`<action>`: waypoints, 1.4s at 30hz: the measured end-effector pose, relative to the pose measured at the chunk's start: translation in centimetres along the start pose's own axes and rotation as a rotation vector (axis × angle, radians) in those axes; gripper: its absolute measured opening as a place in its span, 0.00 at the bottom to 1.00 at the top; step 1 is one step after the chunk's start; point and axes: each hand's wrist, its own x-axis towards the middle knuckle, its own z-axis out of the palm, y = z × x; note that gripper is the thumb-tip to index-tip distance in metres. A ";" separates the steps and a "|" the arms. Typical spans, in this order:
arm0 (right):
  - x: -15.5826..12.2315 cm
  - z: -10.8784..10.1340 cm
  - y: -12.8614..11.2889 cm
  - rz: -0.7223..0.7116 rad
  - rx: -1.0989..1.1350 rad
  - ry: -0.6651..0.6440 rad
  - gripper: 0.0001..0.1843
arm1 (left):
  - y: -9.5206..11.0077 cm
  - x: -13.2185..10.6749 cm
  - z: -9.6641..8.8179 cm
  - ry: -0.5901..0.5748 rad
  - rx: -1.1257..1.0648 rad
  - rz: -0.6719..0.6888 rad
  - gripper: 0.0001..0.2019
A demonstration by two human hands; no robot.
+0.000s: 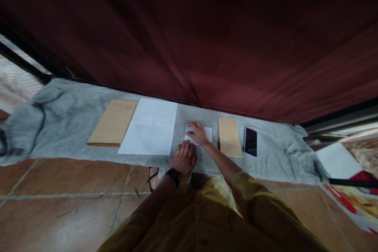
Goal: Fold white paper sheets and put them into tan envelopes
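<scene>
A small folded sheet of white paper (208, 134) lies on the grey cloth in front of me. My right hand (197, 133) rests over its left part, fingers bent and the thumb spread away from them. Just below, at the paper's lower left corner, my left hand (183, 157) lies palm down with its fingers stretched forward; a dark band is on that wrist. Whether the left fingertips touch the paper, I cannot tell. To the left is a larger creased white sheet (150, 126), spread flat. A brown envelope (230, 137) lies right of the folded paper.
Several stacked brown envelopes (113, 122) lie left of the large sheet. A phone (251, 141) with a dark screen is at the right. Grey cloth (274, 149) covers the narrow bench, backed by a dark red curtain (189, 47). Below is a tiled floor (76, 212).
</scene>
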 end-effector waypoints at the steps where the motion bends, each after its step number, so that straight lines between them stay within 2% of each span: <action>1: 0.3 0.0 -0.2 0.026 -0.010 -0.005 0.15 | 0.0 0.0 0.0 0.002 0.003 0.002 0.26; 6: 1.9 0.0 -0.9 0.115 -0.051 -0.012 0.04 | 0.0 0.0 -0.1 0.034 0.019 0.017 0.26; 14: 2.3 0.2 -1.4 0.192 -0.105 -0.009 0.07 | 0.0 0.0 0.0 0.049 0.022 0.025 0.26; 22: 1.7 -0.4 -1.8 0.153 -0.097 0.000 0.10 | 0.0 0.1 -0.3 0.026 0.036 0.019 0.26; 25: -0.3 -0.7 -1.6 0.071 -0.060 -0.006 0.12 | 0.0 0.1 -0.5 0.033 0.052 0.028 0.26; 28: -3.8 -1.0 -1.0 -0.098 0.001 0.013 0.15 | 0.1 0.1 -0.5 0.039 0.066 0.035 0.25; 32: -8.7 -1.5 -0.1 -0.246 -0.016 -0.058 0.20 | 0.2 0.1 -0.4 0.021 0.085 0.038 0.24; 36: -11.7 -2.1 0.6 -0.283 -0.118 -0.074 0.24 | 0.2 0.1 -0.2 0.013 0.092 0.013 0.25; 42: -13.7 -2.3 1.5 -0.234 -0.242 -0.030 0.25 | 0.2 0.0 0.1 0.029 0.074 0.009 0.26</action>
